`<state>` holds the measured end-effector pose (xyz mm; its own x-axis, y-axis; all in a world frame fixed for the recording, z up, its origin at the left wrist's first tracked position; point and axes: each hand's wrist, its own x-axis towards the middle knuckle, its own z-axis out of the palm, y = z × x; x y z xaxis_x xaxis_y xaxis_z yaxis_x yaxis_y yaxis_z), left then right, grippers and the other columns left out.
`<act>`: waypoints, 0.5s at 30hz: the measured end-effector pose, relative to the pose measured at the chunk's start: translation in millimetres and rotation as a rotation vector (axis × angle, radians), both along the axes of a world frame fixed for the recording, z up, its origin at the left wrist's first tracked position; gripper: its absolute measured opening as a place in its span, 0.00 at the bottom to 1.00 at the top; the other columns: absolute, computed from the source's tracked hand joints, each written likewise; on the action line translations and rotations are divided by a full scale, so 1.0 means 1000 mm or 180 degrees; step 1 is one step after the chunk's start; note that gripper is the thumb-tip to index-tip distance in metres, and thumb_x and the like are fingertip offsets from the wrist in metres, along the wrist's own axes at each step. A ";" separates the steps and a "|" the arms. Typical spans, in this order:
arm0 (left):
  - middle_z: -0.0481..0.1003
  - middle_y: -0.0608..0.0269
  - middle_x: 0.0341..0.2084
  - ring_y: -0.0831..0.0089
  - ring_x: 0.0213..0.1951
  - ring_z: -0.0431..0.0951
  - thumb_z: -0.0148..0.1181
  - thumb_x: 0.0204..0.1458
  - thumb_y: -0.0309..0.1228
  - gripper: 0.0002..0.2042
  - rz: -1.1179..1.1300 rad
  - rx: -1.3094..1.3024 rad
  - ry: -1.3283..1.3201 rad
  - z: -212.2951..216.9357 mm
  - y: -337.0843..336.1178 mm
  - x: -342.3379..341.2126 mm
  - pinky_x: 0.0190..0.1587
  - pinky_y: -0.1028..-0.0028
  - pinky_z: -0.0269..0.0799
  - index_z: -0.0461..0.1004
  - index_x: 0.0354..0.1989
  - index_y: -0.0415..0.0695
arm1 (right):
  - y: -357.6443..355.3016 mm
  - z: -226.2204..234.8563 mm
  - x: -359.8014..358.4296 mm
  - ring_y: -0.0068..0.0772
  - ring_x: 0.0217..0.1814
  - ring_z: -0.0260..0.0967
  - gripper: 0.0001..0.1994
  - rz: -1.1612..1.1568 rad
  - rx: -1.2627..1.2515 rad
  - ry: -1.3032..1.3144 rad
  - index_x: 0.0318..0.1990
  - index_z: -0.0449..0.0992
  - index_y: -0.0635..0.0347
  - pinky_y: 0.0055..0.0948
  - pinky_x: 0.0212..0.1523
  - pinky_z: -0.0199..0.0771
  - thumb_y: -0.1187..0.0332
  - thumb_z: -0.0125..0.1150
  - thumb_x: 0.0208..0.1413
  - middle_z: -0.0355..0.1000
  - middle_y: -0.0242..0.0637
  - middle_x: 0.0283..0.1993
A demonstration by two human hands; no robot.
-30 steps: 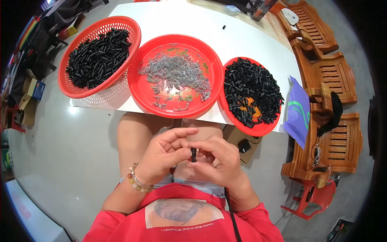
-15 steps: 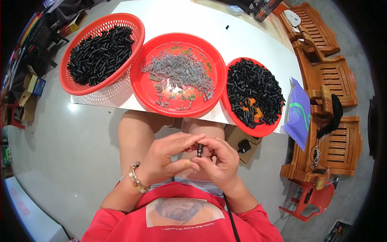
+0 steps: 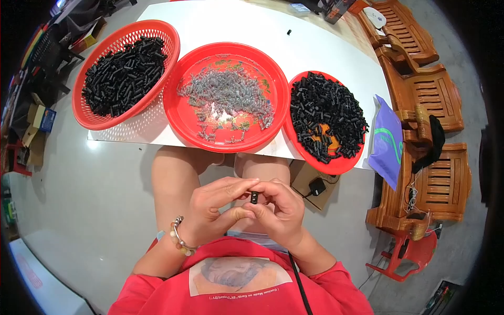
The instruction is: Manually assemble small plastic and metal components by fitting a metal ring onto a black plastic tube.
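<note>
Between the fingertips of both hands, over my lap, is a small black plastic part (image 3: 254,197) with a row of light round spots on its face. My left hand (image 3: 218,205), with a beaded bracelet at the wrist, pinches it from the left. From the other side my right hand (image 3: 279,206) closes on it with thumb and curled fingers. Past my knees, a round red tray (image 3: 176,123) holds a heap of small metal springs (image 3: 226,94). Short black pieces (image 3: 328,113) fill a red plate (image 3: 342,168) to its right. Longer black cylinders (image 3: 126,76) lie in a red basket (image 3: 84,119) at left.
The white table (image 3: 236,20) carries the containers, and one small black piece (image 3: 289,32) lies at its far side. A purple pouch (image 3: 386,144) sits at the right edge. Wooden chairs (image 3: 436,184) and a red stool (image 3: 415,257) stand at right, a cardboard piece (image 3: 302,184) below the table.
Both hands still grip the black part, which looks shorter now, as if tilted differently. The table and its containers have shifted slightly left in the view.
</note>
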<state>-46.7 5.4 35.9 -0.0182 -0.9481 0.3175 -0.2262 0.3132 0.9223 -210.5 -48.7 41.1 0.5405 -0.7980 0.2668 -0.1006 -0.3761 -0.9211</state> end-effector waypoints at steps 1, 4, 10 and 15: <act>0.76 0.53 0.39 0.64 0.37 0.77 0.67 0.40 0.26 0.25 0.0025 0.0038 -0.0006 0.001 0.000 0.000 0.38 0.72 0.74 0.71 0.50 0.37 | 0.000 0.002 0.000 0.22 0.23 0.63 0.15 0.0011 0.0015 0.0034 0.40 0.73 0.67 0.21 0.24 0.63 0.77 0.68 0.42 0.66 0.34 0.25; 0.76 0.54 0.39 0.65 0.36 0.77 0.67 0.40 0.26 0.25 0.0049 -0.0018 -0.0032 0.005 -0.002 -0.001 0.38 0.73 0.74 0.71 0.51 0.37 | -0.002 0.004 0.000 0.22 0.24 0.63 0.16 0.0021 -0.0020 0.0034 0.40 0.73 0.67 0.21 0.24 0.63 0.77 0.68 0.42 0.66 0.34 0.25; 0.74 0.57 0.39 0.71 0.37 0.75 0.65 0.42 0.23 0.28 -0.0093 0.0446 0.0281 0.018 -0.008 -0.003 0.40 0.74 0.73 0.68 0.56 0.39 | -0.007 0.001 -0.002 0.17 0.24 0.63 0.17 -0.0114 0.0273 -0.0184 0.42 0.74 0.66 0.18 0.24 0.63 0.78 0.67 0.41 0.69 0.31 0.28; 0.68 0.66 0.33 0.83 0.34 0.68 0.60 0.44 0.15 0.26 0.0064 0.1395 0.1537 0.008 -0.002 0.001 0.36 0.84 0.65 0.67 0.57 0.37 | -0.015 0.000 0.001 0.26 0.24 0.66 0.18 0.0177 -0.0424 0.0257 0.47 0.73 0.61 0.26 0.24 0.68 0.73 0.64 0.45 0.67 0.33 0.27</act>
<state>-45.3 3.6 43.5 0.0488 -0.9902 -0.1307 0.2439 -0.1151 0.9630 -209.3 -63.7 40.7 0.6067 -0.7268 0.3220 -0.1481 -0.5013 -0.8525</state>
